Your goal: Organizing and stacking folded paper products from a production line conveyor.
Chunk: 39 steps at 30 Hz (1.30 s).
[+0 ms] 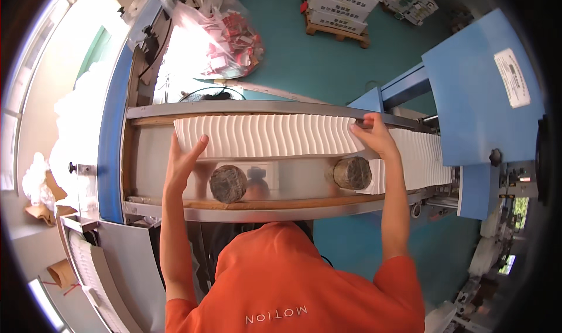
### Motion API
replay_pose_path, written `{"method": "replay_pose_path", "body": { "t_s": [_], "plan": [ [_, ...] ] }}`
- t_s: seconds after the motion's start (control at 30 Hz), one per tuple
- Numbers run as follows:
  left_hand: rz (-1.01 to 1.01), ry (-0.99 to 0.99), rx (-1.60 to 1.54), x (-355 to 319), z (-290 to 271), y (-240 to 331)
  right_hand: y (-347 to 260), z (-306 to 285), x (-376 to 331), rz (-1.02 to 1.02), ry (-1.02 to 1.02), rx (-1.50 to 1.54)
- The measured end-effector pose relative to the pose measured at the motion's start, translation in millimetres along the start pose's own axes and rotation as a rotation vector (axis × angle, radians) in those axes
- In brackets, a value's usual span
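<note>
A long row of white folded sheets (266, 135) stands on edge across the metal delivery table (293, 183). My left hand (184, 157) presses flat against the row's left end. My right hand (374, 135) grips the right end, so the row is squeezed between both hands. More white sheets (418, 160) continue to the right, under the blue machine cover (477, 98). Two dark round weights (228, 183) (352, 173) lie on the table just in front of the row.
A grey metal rail (246, 108) runs behind the row and a wood-edged rim (263, 205) in front. A clear bag of red and white scraps (219, 40) sits beyond the table. Stacked boxes on a pallet (339, 14) stand on the teal floor. Another stack of sheets (88, 268) lies lower left.
</note>
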State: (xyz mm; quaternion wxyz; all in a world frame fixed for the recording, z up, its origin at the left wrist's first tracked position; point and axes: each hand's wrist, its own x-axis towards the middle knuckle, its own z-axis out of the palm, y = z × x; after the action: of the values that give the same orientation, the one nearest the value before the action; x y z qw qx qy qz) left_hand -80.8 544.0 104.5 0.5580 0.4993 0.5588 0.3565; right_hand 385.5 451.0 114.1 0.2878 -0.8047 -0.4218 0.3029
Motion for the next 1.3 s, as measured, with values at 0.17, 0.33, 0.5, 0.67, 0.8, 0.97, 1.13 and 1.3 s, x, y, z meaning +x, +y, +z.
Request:
{"method": "replay_pose_path", "body": {
  "t_s": [0.17, 0.33, 0.5, 0.67, 0.8, 0.97, 1.13, 1.3],
  "plan": [
    [0.001, 0.100, -0.161, -2.6, -7.8, -19.1, -50.8, 85.3, -22.4, -0.380, -0.313, 0.182],
    [0.052, 0.154, -0.372, -32.9, -33.4, -1.5, -95.6, 82.5, -60.0, -0.138, -0.347, 0.458],
    [0.220, 0.534, -0.333, -132.5, -139.2, -7.2, -209.3, 124.5, -128.9, -0.478, -0.296, 0.277],
    [0.193, 1.155, -0.620, -326.9, -225.7, -132.6, -298.2, 262.2, -237.1, -0.675, -0.776, 0.123],
    [-0.192, 1.474, -0.669, -482.7, -223.2, -187.0, -301.2, 444.4, -301.2, -0.764, -1.251, -0.131],
    [-0.405, 1.714, -0.385, -587.6, -226.1, -239.5, -318.4, 554.6, -384.8, -0.980, -1.387, -0.344],
    [-0.641, 1.886, -0.113, -619.0, -260.2, -253.5, -326.5, 603.3, -369.5, -0.652, -1.441, -0.182],
    [-0.887, 1.933, 0.201, -589.3, -276.7, -243.7, -316.8, 601.9, -337.8, -0.181, -1.651, -0.167]
  ]
}}
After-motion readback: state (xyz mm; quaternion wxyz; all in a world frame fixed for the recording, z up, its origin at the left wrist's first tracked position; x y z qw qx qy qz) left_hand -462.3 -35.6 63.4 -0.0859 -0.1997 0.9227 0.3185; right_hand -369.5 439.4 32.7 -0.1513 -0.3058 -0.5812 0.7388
